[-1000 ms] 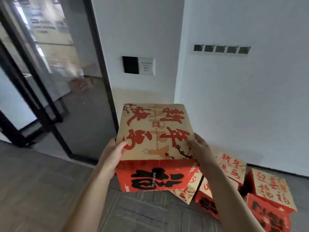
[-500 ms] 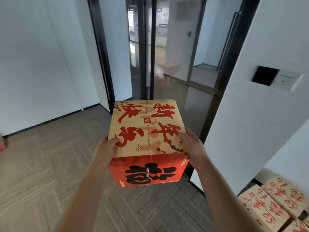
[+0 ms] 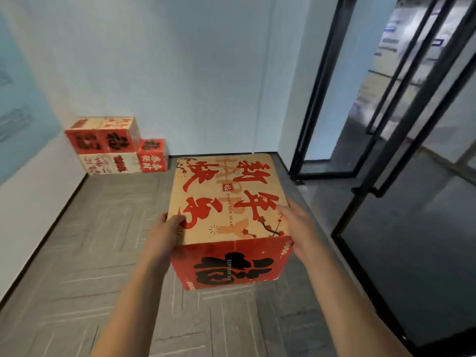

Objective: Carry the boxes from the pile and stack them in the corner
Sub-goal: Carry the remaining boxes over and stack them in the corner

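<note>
I carry a cardboard box (image 3: 226, 199) with a tan top, red characters and a red front, held at waist height over the floor. My left hand (image 3: 161, 238) grips its left side with the thumb over the top edge. My right hand (image 3: 298, 228) holds the right side, thumb at the top edge; the fingers of both hands are hidden behind the box. In the far left corner stands a stack of similar boxes (image 3: 103, 140): red ones on top of white ones, with smaller red boxes (image 3: 152, 155) beside them on the right.
Black-framed glass doors (image 3: 412, 176) line the right side, close to my right arm. White walls meet at the far left corner. Grey tiled floor (image 3: 90, 253) stretches between me and the stack.
My view has swung left from the pile and the glass doors to the corner stack. The box stays held between both hands in the same grip.
</note>
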{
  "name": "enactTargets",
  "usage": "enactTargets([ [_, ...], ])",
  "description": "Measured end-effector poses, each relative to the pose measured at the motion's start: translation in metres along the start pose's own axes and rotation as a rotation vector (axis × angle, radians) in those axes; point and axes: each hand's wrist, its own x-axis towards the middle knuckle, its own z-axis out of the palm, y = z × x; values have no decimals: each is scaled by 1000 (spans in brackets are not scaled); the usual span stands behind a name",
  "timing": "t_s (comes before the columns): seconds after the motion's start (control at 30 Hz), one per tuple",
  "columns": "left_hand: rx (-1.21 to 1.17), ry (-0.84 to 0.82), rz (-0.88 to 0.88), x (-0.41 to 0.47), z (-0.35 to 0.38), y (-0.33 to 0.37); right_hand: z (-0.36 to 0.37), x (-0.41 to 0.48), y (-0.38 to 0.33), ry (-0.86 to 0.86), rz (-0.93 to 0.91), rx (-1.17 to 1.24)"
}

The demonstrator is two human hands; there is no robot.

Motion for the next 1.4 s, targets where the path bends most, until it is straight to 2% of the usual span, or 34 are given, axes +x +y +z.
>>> enactTargets([
  [0.27,6,171,-3,117,-38,37,103,148,4,-146,49,10],
  [0.57,-45,342,34,242,-73,113,219,299,-50,-366,41,-38],
  [0.77,-95,402,70,320,-122,145,309,370,-70,-473,30,-108],
  [0.9,-122,439,75,392,-178,163,389,420,-76,-528,25,-135],
  [1.17,-118,448,92,575,-302,220,580,526,-112,-469,30,-121],
  [1.4,-3,278,132,718,-344,287,670,618,-147,-348,-5,-71],
])
